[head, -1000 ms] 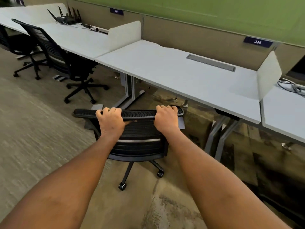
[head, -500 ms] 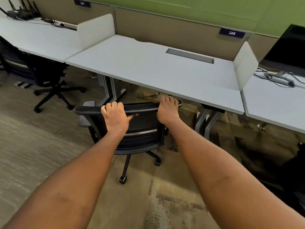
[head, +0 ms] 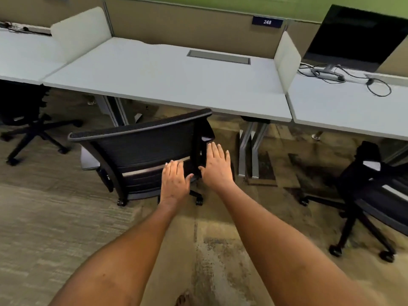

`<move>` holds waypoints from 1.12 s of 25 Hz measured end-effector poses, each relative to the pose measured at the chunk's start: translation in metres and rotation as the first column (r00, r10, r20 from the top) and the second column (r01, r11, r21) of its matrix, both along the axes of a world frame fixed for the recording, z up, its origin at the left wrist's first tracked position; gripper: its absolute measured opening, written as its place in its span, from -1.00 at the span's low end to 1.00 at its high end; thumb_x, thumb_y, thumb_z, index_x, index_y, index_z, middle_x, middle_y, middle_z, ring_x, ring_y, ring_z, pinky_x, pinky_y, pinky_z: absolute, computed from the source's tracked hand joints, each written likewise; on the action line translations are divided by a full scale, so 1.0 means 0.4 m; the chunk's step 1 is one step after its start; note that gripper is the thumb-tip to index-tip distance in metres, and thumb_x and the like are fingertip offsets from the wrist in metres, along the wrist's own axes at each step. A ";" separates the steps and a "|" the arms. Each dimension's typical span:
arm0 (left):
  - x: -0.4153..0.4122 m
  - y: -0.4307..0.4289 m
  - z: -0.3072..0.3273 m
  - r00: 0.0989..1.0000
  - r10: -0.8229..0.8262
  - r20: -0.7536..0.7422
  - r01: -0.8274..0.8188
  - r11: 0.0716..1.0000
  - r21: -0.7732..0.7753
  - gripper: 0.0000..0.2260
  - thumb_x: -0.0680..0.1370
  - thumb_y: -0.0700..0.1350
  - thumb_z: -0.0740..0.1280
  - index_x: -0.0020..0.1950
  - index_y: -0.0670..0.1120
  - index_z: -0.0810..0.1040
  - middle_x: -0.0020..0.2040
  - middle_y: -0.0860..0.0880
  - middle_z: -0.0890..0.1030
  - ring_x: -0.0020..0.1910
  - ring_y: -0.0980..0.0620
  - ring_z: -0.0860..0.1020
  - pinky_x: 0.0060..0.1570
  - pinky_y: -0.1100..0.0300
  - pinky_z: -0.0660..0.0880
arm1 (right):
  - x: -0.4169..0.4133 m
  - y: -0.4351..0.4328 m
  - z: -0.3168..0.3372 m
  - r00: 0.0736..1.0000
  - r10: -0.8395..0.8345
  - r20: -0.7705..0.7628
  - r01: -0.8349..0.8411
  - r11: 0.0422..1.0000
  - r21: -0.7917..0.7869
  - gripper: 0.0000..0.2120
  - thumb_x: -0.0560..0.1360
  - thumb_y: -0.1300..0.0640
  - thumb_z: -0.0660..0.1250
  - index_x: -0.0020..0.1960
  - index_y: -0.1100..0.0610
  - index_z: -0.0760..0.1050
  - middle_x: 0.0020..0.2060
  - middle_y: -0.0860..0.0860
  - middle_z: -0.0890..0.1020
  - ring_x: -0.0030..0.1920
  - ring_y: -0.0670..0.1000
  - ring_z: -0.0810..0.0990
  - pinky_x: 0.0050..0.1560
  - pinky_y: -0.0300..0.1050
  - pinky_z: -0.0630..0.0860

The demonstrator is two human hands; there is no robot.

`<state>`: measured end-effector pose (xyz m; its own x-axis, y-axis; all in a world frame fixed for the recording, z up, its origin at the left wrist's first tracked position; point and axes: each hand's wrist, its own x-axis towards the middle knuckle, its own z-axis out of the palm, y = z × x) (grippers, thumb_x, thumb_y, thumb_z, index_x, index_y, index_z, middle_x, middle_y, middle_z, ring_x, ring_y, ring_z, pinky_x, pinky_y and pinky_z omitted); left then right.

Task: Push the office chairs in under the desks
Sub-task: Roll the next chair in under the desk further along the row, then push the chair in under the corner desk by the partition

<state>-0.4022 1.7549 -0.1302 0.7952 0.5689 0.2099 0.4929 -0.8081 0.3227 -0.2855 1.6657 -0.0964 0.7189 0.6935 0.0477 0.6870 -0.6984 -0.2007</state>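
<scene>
One head-worn wide-angle view here, looking forward and steeply down along both bare forearms. It faces the desk (head: 167, 85) marked 248 (head: 267, 22) and the partition wall behind it, with the chair back (head: 141, 146) close below centre. Neighbouring desks curve away at both edges, and carpet (head: 44, 228) fills the bottom. No second view to compare.

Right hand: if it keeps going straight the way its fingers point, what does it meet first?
Probably the chair: the right hand is open, fingers pointing forward at the right edge of the backrest. Whether they already touch it is unclear. Beyond lies the gap under the desk.
</scene>
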 end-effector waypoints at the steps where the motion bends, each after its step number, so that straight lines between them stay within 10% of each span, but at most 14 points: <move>1: 0.003 -0.022 -0.014 0.999 -0.026 -0.019 0.025 0.999 -0.027 -0.53 0.62 0.03 0.17 0.40 -0.26 0.35 0.39 -0.23 0.40 0.43 -0.16 0.30 0.50 -0.01 0.07 | -0.006 -0.042 -0.021 0.999 -0.030 -0.036 0.029 0.999 -0.031 -0.27 0.59 -0.05 0.20 0.56 0.21 -0.11 0.56 0.13 -0.01 0.55 0.12 -0.12 0.51 0.18 -0.12; 10: 0.084 -0.291 -0.084 0.942 -0.333 0.032 0.334 0.934 -0.124 -0.77 0.61 -0.09 0.20 0.05 -0.23 0.53 0.01 -0.19 0.56 0.05 -0.18 0.48 0.18 -0.05 0.38 | -0.040 -0.444 -0.118 0.905 -0.407 -0.125 0.395 0.912 -0.113 -0.30 0.59 -0.11 0.20 0.55 0.21 0.01 0.54 0.12 0.14 0.54 0.11 0.01 0.48 0.21 0.00; 28: 0.047 -1.329 -0.099 0.657 -0.743 -0.126 0.725 0.669 -0.164 -0.67 0.62 0.06 0.14 0.08 -0.20 0.47 0.09 -0.19 0.50 0.12 -0.18 0.43 0.15 -0.01 0.35 | -0.327 -1.535 -0.135 0.597 -0.791 -0.131 0.786 0.610 -0.099 -0.32 0.60 -0.13 0.15 0.55 0.19 0.00 0.54 0.11 0.11 0.54 0.12 -0.01 0.47 0.23 0.00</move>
<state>-0.3834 1.2235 -0.1696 0.9782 -0.2075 0.0117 -0.1959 -0.9016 0.3857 -0.4163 1.0516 -0.1505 0.9822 -0.1480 -0.1154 -0.1705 -0.9608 -0.2186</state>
